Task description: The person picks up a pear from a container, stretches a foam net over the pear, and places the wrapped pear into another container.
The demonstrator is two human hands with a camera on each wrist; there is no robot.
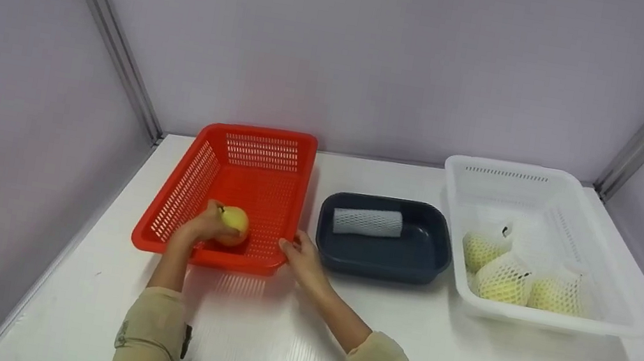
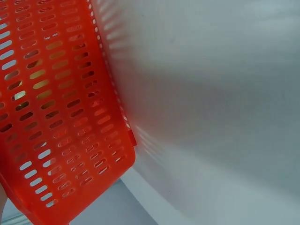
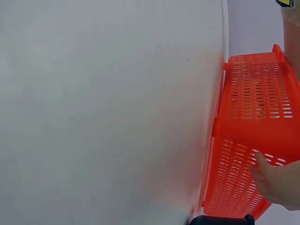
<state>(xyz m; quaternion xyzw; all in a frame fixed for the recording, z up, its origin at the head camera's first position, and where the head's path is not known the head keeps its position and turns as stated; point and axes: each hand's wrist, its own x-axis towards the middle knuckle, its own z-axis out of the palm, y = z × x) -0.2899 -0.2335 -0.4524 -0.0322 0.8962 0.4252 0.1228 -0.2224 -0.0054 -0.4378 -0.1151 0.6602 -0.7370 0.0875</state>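
Observation:
My left hand (image 1: 210, 225) reaches into the red basket (image 1: 299, 203) and grips a round yellow pear (image 1: 234, 218) near its front left part. In the left wrist view the pear shows only as yellow patches behind the slotted wall. My right hand (image 1: 304, 260) holds the basket's rim at the front right corner. From the right wrist view, a finger of that hand lies along the outside of the slotted wall (image 3: 234, 176).
Right of the red basket stands a dark blue tub (image 1: 379, 269) with a white foam net sleeve (image 1: 368, 222) in it. Farther right, a white basket (image 1: 587, 324) contains three yellow pears (image 1: 503, 280) in foam nets. Pale walls (image 1: 393, 56) enclose the white table (image 1: 269, 353).

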